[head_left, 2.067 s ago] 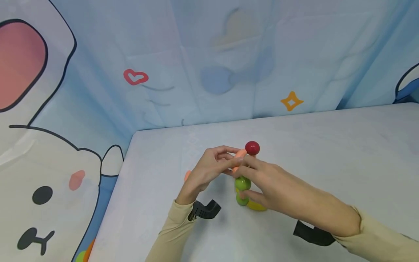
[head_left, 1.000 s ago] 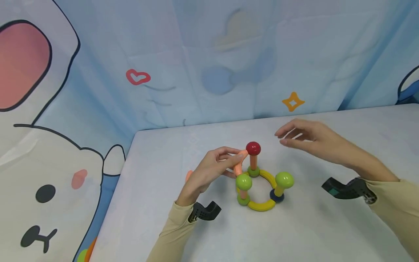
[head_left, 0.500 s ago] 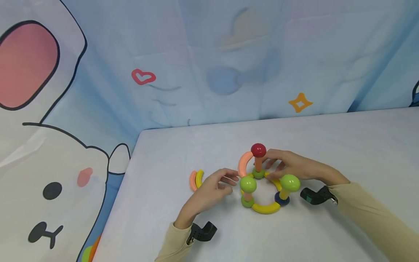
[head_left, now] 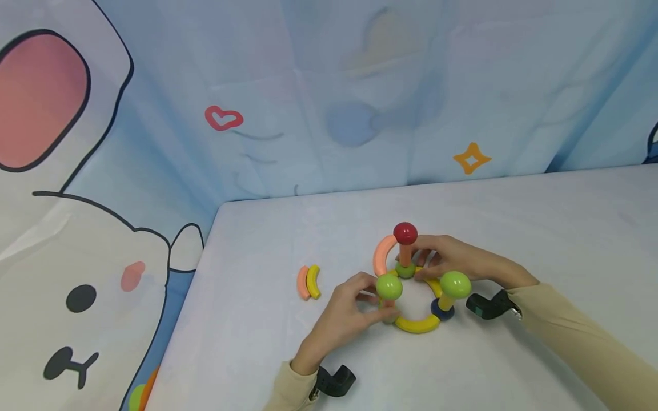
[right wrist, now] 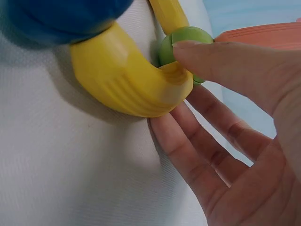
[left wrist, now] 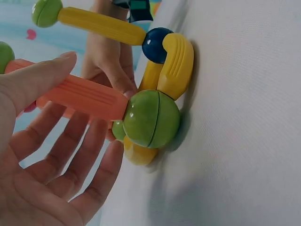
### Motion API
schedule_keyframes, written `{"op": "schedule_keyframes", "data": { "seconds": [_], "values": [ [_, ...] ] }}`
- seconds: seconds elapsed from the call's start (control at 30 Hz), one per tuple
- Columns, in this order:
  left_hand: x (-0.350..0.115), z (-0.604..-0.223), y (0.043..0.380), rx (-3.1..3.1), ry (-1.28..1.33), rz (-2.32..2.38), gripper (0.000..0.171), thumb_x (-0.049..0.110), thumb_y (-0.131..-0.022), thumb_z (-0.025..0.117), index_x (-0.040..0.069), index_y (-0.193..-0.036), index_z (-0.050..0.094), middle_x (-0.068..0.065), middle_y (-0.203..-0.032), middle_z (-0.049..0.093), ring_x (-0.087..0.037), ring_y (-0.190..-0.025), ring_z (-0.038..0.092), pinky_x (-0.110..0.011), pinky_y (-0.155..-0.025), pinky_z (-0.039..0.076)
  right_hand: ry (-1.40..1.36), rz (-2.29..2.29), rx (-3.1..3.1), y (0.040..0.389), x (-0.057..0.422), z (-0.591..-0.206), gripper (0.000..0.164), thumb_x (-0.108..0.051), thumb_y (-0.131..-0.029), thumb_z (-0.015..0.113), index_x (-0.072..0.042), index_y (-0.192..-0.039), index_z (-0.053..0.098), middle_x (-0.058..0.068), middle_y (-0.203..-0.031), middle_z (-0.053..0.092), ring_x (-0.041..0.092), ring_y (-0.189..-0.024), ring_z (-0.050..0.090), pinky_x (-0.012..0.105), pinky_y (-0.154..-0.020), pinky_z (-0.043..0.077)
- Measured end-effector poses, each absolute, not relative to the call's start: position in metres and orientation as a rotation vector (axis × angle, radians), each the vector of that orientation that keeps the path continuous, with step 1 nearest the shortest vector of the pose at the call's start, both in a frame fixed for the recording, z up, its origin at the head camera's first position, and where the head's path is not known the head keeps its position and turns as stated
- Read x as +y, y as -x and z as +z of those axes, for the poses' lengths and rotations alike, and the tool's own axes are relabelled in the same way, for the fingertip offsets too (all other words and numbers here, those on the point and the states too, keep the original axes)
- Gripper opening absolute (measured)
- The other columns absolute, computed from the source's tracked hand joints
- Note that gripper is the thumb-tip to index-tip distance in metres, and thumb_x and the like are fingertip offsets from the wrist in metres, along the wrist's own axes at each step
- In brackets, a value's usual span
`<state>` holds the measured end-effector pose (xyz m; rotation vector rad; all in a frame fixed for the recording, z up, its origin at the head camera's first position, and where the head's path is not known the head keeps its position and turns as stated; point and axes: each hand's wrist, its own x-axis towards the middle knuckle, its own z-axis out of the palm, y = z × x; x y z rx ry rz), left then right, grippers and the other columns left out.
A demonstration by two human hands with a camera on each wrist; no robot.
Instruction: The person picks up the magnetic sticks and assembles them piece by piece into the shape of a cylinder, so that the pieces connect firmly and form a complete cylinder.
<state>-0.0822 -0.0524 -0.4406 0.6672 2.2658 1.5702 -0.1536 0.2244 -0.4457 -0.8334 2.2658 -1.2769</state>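
Note:
On the table stands a ring of curved yellow rods (head_left: 417, 326) joined by balls, with three upright rods topped by balls. My left hand (head_left: 349, 314) is at the near-left upright, its thumb and fingers on either side of the orange rod (left wrist: 89, 96) just above a green base ball (left wrist: 151, 118). With my right hand (head_left: 457, 260) I pinch the far green base ball (right wrist: 188, 40), below the red ball (head_left: 405, 233); the fingers reach under the adjoining yellow rod's end. A curved orange rod (head_left: 382, 256) arches up between these two uprights.
Two loose curved rods, one orange (head_left: 303, 282) and one yellow (head_left: 312, 281), lie side by side left of the structure. The third upright, with a green top ball (head_left: 455, 285) and dark blue base ball (head_left: 442, 309), stands at the right. A printed curtain (head_left: 334, 103) hangs behind the table.
My left hand lets go of the curved orange rod and moves down to the near-left upright. My right hand withdraws to the right, then comes back to the base below the red ball.

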Motion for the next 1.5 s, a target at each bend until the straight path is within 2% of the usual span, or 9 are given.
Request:
{"op": "schedule_keyframes", "data": {
  "seconds": [0.27, 0.37, 0.5, 0.67, 0.77, 0.97, 1.07, 1.23, 1.5],
  "values": [
    [-0.052, -0.436, 0.083, 2.232, -0.696, 1.585, 0.029, 0.012, -0.09, 0.085, 0.008, -0.116, 0.071, -0.001, -0.107, 0.072, -0.005, -0.101, 0.065, -0.028, -0.097, 0.056, 0.853, -1.278, 2.265, 0.155, 0.224, -0.445, 0.024, -0.01, -0.092, 0.081, -0.014, -0.113, 0.069, 0.011, -0.129, 0.069, 0.022, -0.098, 0.063, 0.03, -0.083, 0.058],
    [-0.053, -0.432, 0.084, 2.172, -0.701, 1.617, 0.042, 0.01, -0.089, 0.086, 0.007, -0.125, 0.066, -0.001, -0.113, 0.071, -0.005, -0.103, 0.065, -0.03, -0.099, 0.056, 0.835, -1.268, 2.273, 0.154, 0.225, -0.445, 0.027, -0.01, -0.091, 0.081, -0.012, -0.115, 0.068, 0.009, -0.124, 0.069, 0.022, -0.097, 0.063, 0.03, -0.083, 0.057],
    [-0.056, -0.423, 0.087, 2.005, -0.649, 1.747, 0.07, 0.012, -0.089, 0.084, 0.007, -0.147, 0.047, -0.001, -0.122, 0.067, -0.007, -0.106, 0.065, -0.036, -0.103, 0.054, 0.796, -1.241, 2.294, 0.152, 0.226, -0.444, 0.033, -0.012, -0.091, 0.082, -0.009, -0.12, 0.067, 0.004, -0.117, 0.067, 0.021, -0.096, 0.062, 0.029, -0.083, 0.057],
    [-0.056, -0.412, 0.091, 1.901, -0.647, 1.89, 0.095, 0.029, -0.09, 0.086, 0.022, -0.163, 0.026, -0.009, -0.129, 0.065, -0.011, -0.109, 0.066, -0.036, -0.103, 0.054, 0.773, -1.222, 2.311, 0.146, 0.231, -0.442, 0.043, -0.013, -0.09, 0.083, 0.0, -0.127, 0.064, 0.007, -0.115, 0.067, 0.019, -0.094, 0.062, 0.026, -0.081, 0.058],
    [-0.055, -0.408, 0.091, 1.924, -0.697, 1.906, 0.088, 0.028, -0.09, 0.085, 0.026, -0.161, 0.032, -0.016, -0.131, 0.063, -0.013, -0.109, 0.066, -0.037, -0.101, 0.056, 0.753, -1.208, 2.322, 0.144, 0.235, -0.441, 0.049, -0.012, -0.089, 0.084, 0.004, -0.13, 0.062, 0.009, -0.115, 0.067, 0.018, -0.092, 0.062, 0.025, -0.082, 0.059],
    [-0.053, -0.403, 0.087, 1.998, -0.743, 1.86, 0.061, 0.012, -0.091, 0.081, 0.008, -0.145, 0.054, -0.021, -0.13, 0.057, -0.013, -0.109, 0.063, -0.038, -0.098, 0.057, 0.699, -1.179, 2.353, 0.139, 0.239, -0.441, 0.045, -0.014, -0.089, 0.084, 0.003, -0.127, 0.066, 0.008, -0.116, 0.068, 0.016, -0.091, 0.064, 0.025, -0.082, 0.058],
    [-0.051, -0.402, 0.086, 2.024, -0.738, 1.851, 0.057, 0.009, -0.09, 0.081, 0.007, -0.141, 0.056, -0.017, -0.129, 0.057, -0.013, -0.109, 0.061, -0.037, -0.097, 0.058, 0.678, -1.162, 2.379, 0.137, 0.239, -0.441, 0.042, -0.015, -0.088, 0.085, 0.004, -0.122, 0.069, 0.006, -0.113, 0.07, 0.015, -0.088, 0.063, 0.025, -0.08, 0.058],
    [-0.051, -0.4, 0.088, 2.045, -0.736, 1.83, 0.053, 0.009, -0.09, 0.081, 0.012, -0.138, 0.058, -0.008, -0.13, 0.058, -0.013, -0.109, 0.061, -0.036, -0.095, 0.059, 0.602, -1.115, 2.432, 0.133, 0.237, -0.44, 0.04, -0.015, -0.086, 0.086, 0.004, -0.118, 0.071, 0.002, -0.105, 0.07, 0.015, -0.084, 0.06, 0.025, -0.075, 0.055],
    [-0.05, -0.398, 0.099, 2.028, -0.816, 1.79, 0.05, 0.007, -0.091, 0.079, 0.009, -0.137, 0.057, -0.006, -0.124, 0.057, -0.011, -0.106, 0.061, -0.037, -0.094, 0.059, 0.473, -1.103, 2.445, 0.125, 0.237, -0.44, 0.039, -0.017, -0.087, 0.086, 0.003, -0.117, 0.071, 0.0, -0.1, 0.068, 0.016, -0.083, 0.058, 0.025, -0.072, 0.052]
  ]
}}
